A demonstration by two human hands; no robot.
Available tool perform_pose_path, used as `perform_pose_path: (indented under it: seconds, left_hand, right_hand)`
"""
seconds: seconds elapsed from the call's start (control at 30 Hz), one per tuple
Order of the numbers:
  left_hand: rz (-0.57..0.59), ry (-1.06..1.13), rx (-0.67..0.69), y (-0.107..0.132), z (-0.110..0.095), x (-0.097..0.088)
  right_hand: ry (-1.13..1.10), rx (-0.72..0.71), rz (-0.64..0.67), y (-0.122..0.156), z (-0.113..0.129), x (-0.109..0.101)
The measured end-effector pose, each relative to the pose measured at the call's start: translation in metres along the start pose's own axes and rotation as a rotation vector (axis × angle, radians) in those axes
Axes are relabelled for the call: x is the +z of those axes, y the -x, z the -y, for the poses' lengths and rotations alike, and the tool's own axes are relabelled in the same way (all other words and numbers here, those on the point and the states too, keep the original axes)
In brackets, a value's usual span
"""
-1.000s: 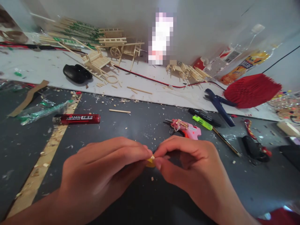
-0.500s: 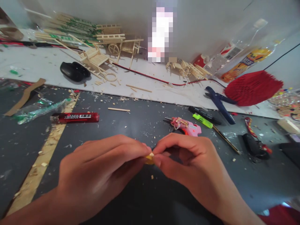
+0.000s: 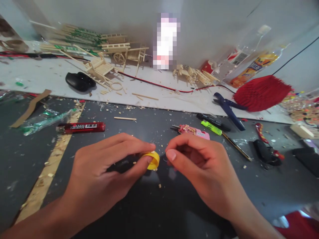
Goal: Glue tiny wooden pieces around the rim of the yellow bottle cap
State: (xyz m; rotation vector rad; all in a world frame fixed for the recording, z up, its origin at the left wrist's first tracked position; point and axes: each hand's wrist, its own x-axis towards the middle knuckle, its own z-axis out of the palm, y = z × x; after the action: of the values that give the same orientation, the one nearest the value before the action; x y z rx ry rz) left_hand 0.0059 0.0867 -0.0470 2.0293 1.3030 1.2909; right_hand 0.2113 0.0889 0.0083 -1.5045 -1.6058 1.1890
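Parted now: left hand (one yellow cap), right hand.

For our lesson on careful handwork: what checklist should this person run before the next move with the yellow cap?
Grip of left hand on yellow cap: ok, pinched between thumb and fingers.
Piece in right hand: cannot tell, fingertips pinched together.
Gap between right hand and cap: ok, apart.
Position of pink glue gun: ok, lying behind the hands.
State of dark mat: not ok, wood chips scattered.

Pale grey wall, white board; dark worktop (chip-strewn)
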Motion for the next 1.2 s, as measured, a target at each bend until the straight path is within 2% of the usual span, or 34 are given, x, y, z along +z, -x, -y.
perform_pose_path:
  seconds: [0.07, 0.13, 0.23, 0.3, 0.4, 0.5, 0.6, 0.7, 0.87, 0.97, 1.07, 1.2]
  left_hand:
    - [-0.017, 0.010, -0.021, 0.000, 0.000, 0.001]
    - [-0.016, 0.027, -0.036, -0.001, 0.001, 0.001]
    - [-0.014, 0.068, -0.037, -0.001, 0.002, -0.001]
    - [-0.010, 0.092, -0.039, -0.002, 0.003, -0.001]
    - [0.017, 0.127, -0.074, -0.003, 0.002, 0.000]
    - [0.032, 0.152, -0.128, -0.003, 0.003, 0.000]
    - [0.026, 0.169, -0.180, -0.004, 0.006, -0.002]
    - [0.043, 0.200, -0.223, -0.005, 0.012, -0.003]
    - [0.054, 0.283, -0.388, -0.010, 0.028, 0.003]
    - [0.101, 0.311, -0.480, -0.012, 0.034, 0.007]
    - [0.164, 0.299, -0.533, -0.013, 0.035, 0.009]
    - [0.251, 0.241, -0.574, -0.016, 0.034, 0.009]
  right_hand:
    - [0.185, -0.047, -0.047, -0.001, 0.000, -0.014]
    - [0.446, -0.034, -0.089, 0.000, -0.004, -0.033]
    - [0.817, 0.158, -0.182, 0.006, -0.023, -0.063]
    - [0.878, 0.278, -0.213, 0.012, -0.040, -0.076]
    - [0.709, 0.389, -0.192, 0.016, -0.060, -0.081]
    - [0.520, 0.414, -0.196, 0.016, -0.066, -0.077]
    - [0.316, 0.397, -0.252, 0.017, -0.066, -0.075]
    - [0.014, 0.346, -0.274, 0.016, -0.066, -0.078]
    - [-0.483, 0.196, -0.122, 0.002, -0.073, -0.076]
    - [-0.567, 0.183, 0.020, -0.012, -0.084, -0.063]
    - [-0.536, 0.222, 0.114, -0.020, -0.100, -0.047]
    - [-0.435, 0.331, 0.204, -0.011, -0.117, -0.040]
